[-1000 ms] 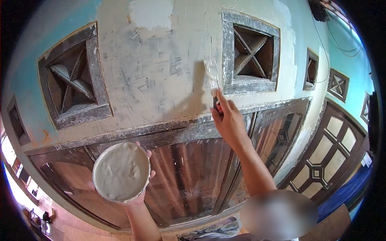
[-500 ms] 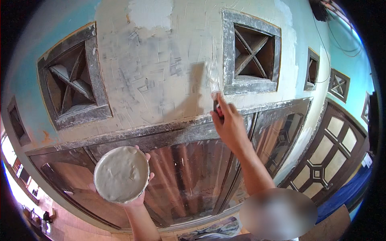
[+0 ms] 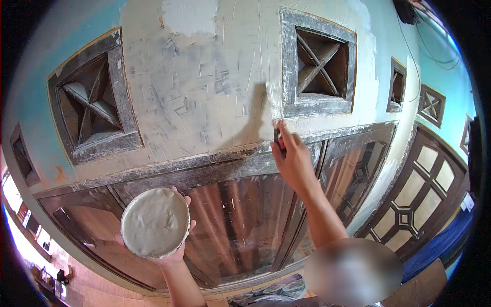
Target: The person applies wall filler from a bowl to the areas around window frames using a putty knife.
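Observation:
My left hand [image 3: 175, 255] holds up a round container [image 3: 123, 236] from below, fingers curled around its far side. Smooth grey-white putty [image 3: 155, 222] fills it to the rim. My right hand [image 3: 296, 162] is closed on the dark and red handle of a putty knife [image 3: 274, 101]. Its pale blade lies against the wall, close to the left edge of the square vent frame [image 3: 289, 77], and blends with the surface there. Knife marks and thin putty patches cover the wall [image 3: 204, 102] left of the blade, where the shadow of my hand and tool falls.
Another vent frame with crossed bars [image 3: 97, 102] sits at the left. Below the wall runs a dark wooden ledge [image 3: 204, 162] above glazed panels [image 3: 235, 225]. A panelled door [image 3: 419, 189] stands at the right; cables [image 3: 409, 51] hang above it. A blurred oval covers the lower right.
The putty knife and my right hand have shifted slightly right, bringing the blade closer to the vent frame; their shadow has moved too. My left hand and the container have barely moved.

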`<state>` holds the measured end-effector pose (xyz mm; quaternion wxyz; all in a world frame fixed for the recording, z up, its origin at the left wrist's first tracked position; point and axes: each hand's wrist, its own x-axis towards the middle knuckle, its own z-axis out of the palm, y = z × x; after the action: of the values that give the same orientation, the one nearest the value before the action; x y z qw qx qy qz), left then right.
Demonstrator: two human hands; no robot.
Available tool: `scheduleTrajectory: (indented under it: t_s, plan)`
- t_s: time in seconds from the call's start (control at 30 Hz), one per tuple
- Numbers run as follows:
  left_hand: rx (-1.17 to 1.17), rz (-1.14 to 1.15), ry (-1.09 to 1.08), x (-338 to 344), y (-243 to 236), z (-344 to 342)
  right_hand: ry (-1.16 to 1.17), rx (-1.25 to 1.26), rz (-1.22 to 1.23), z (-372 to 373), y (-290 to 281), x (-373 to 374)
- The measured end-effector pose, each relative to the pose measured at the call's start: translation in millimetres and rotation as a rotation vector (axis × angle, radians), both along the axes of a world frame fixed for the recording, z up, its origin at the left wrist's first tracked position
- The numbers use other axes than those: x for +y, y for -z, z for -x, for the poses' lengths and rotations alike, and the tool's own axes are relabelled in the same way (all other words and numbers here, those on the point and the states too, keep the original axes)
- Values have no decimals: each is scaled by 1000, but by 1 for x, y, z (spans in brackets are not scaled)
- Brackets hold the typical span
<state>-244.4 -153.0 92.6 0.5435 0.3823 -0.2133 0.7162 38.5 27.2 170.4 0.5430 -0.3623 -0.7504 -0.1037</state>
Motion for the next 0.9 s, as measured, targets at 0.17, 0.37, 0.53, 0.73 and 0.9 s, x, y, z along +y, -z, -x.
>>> scheduleTrajectory:
  t_s: [0.17,0.37,0.53,0.73,0.9]
  plan:
    - [-5,-9,46,2,-8,-9,46,49,-138,-1,-77,11]
    - [-29,6,38,0,-2,-8,71,-21,-80,-4,7,20]
    - [-19,62,-36,-1,-5,-7,-17,42,-77,-5,-21,7]
    - [-34,-6,42,6,-3,-14,26,36,-148,-1,-73,24]
    - [-25,-3,-5,1,6,-5,41,-49,-40,-1,23,12]
